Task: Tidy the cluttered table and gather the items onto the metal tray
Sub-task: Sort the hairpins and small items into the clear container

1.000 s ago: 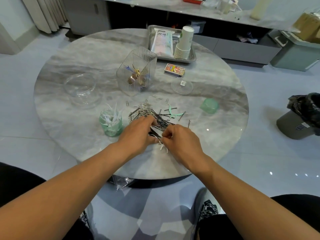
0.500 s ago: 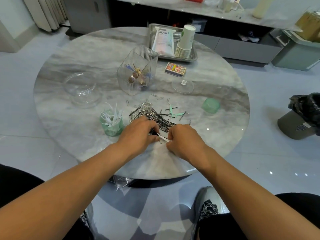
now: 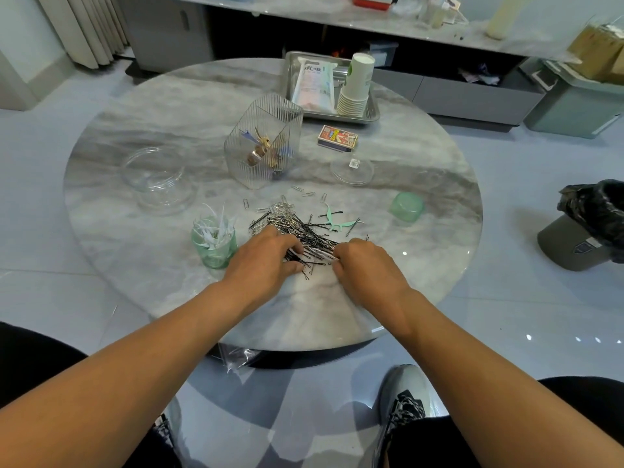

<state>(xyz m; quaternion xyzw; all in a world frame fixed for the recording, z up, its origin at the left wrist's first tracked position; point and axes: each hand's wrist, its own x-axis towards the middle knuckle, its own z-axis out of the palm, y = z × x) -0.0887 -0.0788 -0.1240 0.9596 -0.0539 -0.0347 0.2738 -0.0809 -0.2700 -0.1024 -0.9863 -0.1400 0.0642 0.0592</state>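
With our left hand [image 3: 266, 261] and right hand [image 3: 366, 265] curled over the hairpins [image 3: 310, 236] – whether either actually grips any we cannot tell – we should rake strays from twelve o'clock inward.

Hairpin pile [image 3: 304, 233] lies between jar [image 3: 213, 243] and cap [image 3: 407, 207], tray [image 3: 368, 114] behind.

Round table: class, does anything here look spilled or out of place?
Yes. Black hairpins and paper clips lie spilled loose by both hands, and the green cup sits upside down.
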